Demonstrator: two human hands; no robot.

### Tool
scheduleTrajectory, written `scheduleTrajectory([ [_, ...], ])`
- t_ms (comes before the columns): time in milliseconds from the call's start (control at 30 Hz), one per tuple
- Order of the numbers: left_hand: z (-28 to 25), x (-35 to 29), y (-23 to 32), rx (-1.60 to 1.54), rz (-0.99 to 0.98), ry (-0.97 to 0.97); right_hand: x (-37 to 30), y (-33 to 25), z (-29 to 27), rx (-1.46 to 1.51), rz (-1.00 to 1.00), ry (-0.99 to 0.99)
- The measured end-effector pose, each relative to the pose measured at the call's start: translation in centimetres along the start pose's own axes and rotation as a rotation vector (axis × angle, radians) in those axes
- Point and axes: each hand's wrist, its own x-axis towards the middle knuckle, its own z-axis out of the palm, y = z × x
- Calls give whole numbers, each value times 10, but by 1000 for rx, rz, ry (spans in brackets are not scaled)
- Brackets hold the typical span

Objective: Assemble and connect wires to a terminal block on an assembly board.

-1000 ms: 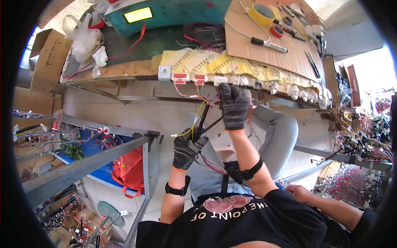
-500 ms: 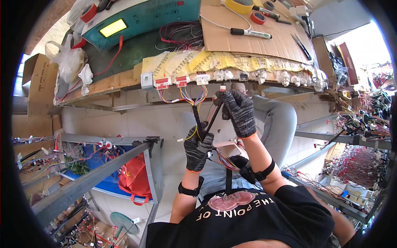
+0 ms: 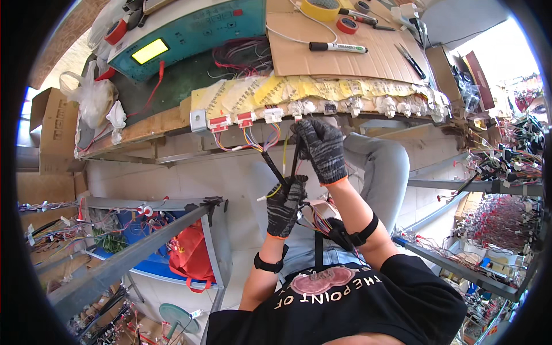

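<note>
My left hand [image 3: 286, 210], in a dark grey knitted glove, is closed round a wire harness [image 3: 272, 164] in black sleeving below the bench edge. Its coloured wires fan out to two red-and-white connectors and a white connector [image 3: 273, 115] seated along the edge. My right hand [image 3: 322, 150], gloved alike, pinches another black-sleeved branch of the same harness just below the edge. At its fingertips a small white connector [image 3: 298, 118] shows against the row of white sockets [image 3: 302, 107]; whether it is seated I cannot tell. A yellow wire with a white end [image 3: 262, 198] hangs beside my left hand.
On the bench stand a teal tester [image 3: 190, 40] with a lit yellow screen and a cardboard sheet [image 3: 305, 63] bearing a black marker [image 3: 338, 48] and tape rolls. A metal rack [image 3: 138, 247] with a red bag is at left; wire bundles [image 3: 494, 230] hang at right.
My right hand has brought the small connector up to the bench edge. My left hand has shifted right, still round the harness. The whole view has moved slightly.
</note>
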Motion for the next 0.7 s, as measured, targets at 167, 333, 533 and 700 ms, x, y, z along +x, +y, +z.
scheduleTrajectory([
  [167,-1,3,-14,2,24,53,-3,9,4,96,-31,-33],
  [333,7,0,-5,14,9,110,-1,9,8,-127,-226,73],
  [533,5,-1,-2,-169,11,11,0,65,-70,-813,-324,-224],
  [700,3,4,-11,-242,-11,-109,-12,42,-55,69,-16,-255],
])
